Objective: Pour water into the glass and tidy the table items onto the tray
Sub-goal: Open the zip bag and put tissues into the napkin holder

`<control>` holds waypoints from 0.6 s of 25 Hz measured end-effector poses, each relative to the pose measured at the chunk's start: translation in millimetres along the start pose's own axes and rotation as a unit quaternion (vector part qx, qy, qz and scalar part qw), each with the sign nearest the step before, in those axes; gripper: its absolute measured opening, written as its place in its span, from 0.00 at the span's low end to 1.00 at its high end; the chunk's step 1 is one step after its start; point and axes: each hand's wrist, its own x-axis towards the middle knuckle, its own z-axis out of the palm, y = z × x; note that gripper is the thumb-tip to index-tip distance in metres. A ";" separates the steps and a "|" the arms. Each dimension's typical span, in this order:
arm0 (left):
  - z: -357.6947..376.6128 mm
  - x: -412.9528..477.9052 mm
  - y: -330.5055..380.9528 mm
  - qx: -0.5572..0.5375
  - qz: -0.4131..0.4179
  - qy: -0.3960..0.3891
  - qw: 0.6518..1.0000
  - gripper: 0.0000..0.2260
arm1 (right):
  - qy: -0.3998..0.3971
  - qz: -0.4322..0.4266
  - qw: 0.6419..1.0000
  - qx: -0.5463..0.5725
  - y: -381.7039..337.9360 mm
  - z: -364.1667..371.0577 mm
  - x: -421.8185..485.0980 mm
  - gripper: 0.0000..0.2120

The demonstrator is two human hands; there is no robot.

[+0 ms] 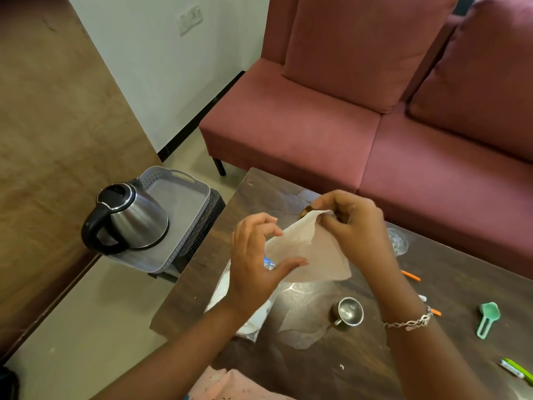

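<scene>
A thin white paper sheet [305, 249] hangs above the dark wooden table [360, 353], held by both hands. My right hand [354, 223] pinches its top corner; my left hand [253, 261] grips its lower left edge between thumb and fingers. A steel electric kettle [129, 217] with a black handle stands in a grey plastic tray [184, 203] on a dark stool left of the table. A clear glass [399, 241] sits on the table behind my right wrist, partly hidden. A small steel cup [347, 313] stands below the sheet.
A clear plastic bag [245, 307] lies under my left forearm. Orange pens [411, 275], a green measuring scoop [487, 319] and a green and white marker [516, 369] lie at the right. A maroon sofa [375, 111] runs behind the table.
</scene>
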 end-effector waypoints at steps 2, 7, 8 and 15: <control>-0.8 1.7 11.9 0.054 0.044 0.029 0.997 0.22 | -0.019 0.011 1.000 0.014 -2.8 -0.9 -0.2 0.08; 1.4 12.5 24.9 0.060 0.056 0.029 0.996 0.13 | -0.056 0.011 0.998 0.017 0.4 -0.6 -4.2 0.09; 1.7 14.9 23.7 0.045 0.053 0.025 0.997 0.11 | -0.068 0.008 0.998 0.015 1.9 -0.7 -5.7 0.08; -11.8 24.7 31.1 -0.106 -0.040 -0.064 0.991 0.14 | -0.115 -0.026 0.993 -0.024 6.0 -8.6 -22.5 0.06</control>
